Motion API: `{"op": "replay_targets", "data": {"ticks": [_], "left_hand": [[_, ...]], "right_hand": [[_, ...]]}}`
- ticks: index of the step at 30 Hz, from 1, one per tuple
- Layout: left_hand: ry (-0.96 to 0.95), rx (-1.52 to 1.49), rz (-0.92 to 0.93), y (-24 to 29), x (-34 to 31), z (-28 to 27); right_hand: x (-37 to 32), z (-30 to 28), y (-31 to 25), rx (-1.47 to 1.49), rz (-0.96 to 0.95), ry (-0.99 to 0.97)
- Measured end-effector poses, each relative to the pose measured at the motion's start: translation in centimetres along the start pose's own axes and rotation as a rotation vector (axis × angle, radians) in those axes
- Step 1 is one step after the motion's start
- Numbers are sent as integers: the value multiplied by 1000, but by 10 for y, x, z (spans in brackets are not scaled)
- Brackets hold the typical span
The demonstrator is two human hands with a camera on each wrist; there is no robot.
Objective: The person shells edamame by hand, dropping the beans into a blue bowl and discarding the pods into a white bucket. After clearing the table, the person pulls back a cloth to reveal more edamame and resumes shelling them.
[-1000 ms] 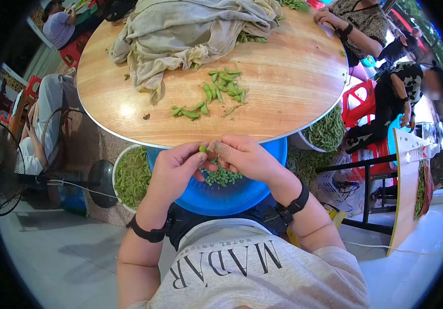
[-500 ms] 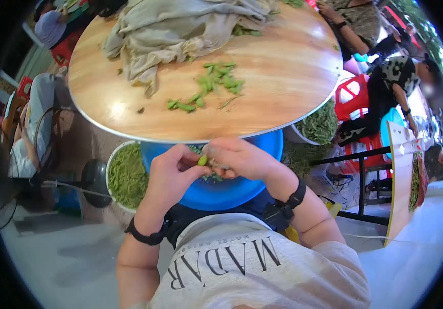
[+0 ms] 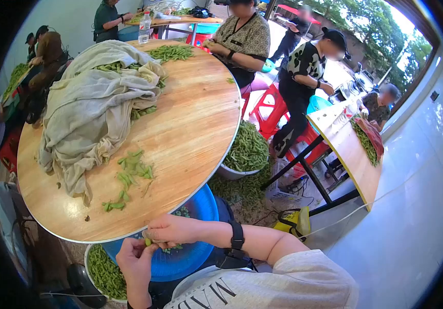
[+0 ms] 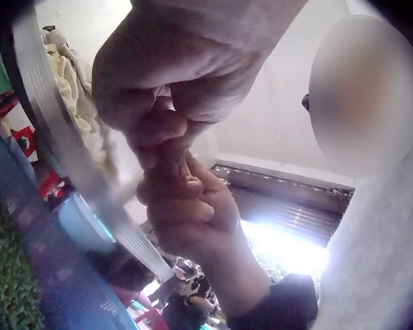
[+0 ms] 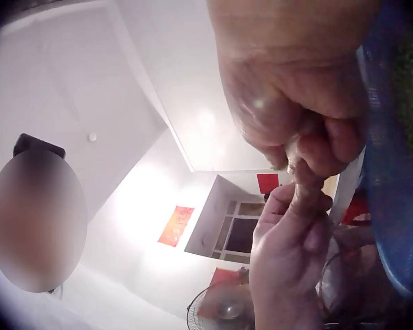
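Observation:
Over the near side of a blue basin (image 3: 201,257), my left hand (image 3: 136,262) pinches a green pod (image 3: 148,241) between thumb and fingers. My right hand (image 3: 172,229) touches the same spot from the other side, its fingers curled at the pod's end. In the left wrist view the fingertips of the left hand (image 4: 179,62) and right hand (image 4: 193,213) meet, and the pod is hidden. The right wrist view also has the right hand (image 5: 296,82) against the left hand (image 5: 292,254). Shelled beans (image 3: 172,248) lie in the basin, partly covered by the hands.
A round wooden table (image 3: 196,113) stands just beyond the hands, bearing a cloth heap (image 3: 90,108) and loose pods (image 3: 134,167). Pod-filled tubs (image 3: 244,149) flank the basin. A yellow bag (image 3: 293,221) and a board table (image 3: 352,159) are at the right, with several people beyond.
The head view has swung to the right and up, so the table and hands appear farther left and more of the room shows. Both hands stay together at the pod.

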State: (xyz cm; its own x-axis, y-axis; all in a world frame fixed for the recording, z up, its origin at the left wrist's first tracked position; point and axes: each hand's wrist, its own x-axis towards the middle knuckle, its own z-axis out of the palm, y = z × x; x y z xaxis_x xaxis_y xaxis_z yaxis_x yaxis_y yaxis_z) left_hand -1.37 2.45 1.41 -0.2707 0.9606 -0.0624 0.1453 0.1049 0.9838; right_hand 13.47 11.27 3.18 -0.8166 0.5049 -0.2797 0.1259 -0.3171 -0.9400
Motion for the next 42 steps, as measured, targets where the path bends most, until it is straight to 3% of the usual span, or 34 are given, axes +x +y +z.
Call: {"op": "replay_targets", "data": {"ticks": [3,9,12,15,18,23,28,34,37,40,42], "left_hand": [[-5,-31,-2,5,1,-1],[-70,235,35,0,5,-8],[1,143,56,-8,3,-4],[13,-36,-63,0,-3,0],[47,81,-22,-5,-8,-1],[56,-222,-97,-6,-12,-2],[261,-240,115,-28,-18,17],[227,-425,-58,-33,-14,9],[63,-709,-256,-18,-14,-3],[19,-800,-329,-19,-17,-3],[86,-668,-345,-17,-18,-1]], "right_hand": [[-2,2,-7,-53,28,-8],[0,2,-2,-87,34,-28],[4,3,7,-145,-22,32],[3,4,4,-199,-71,84],[6,10,13,-169,-117,118],[8,14,18,-73,-27,91],[8,19,11,-50,19,85],[11,29,23,-37,-17,140],[7,20,21,-92,-4,89],[4,15,19,-159,-20,16],[4,14,24,-313,-78,61]]}}
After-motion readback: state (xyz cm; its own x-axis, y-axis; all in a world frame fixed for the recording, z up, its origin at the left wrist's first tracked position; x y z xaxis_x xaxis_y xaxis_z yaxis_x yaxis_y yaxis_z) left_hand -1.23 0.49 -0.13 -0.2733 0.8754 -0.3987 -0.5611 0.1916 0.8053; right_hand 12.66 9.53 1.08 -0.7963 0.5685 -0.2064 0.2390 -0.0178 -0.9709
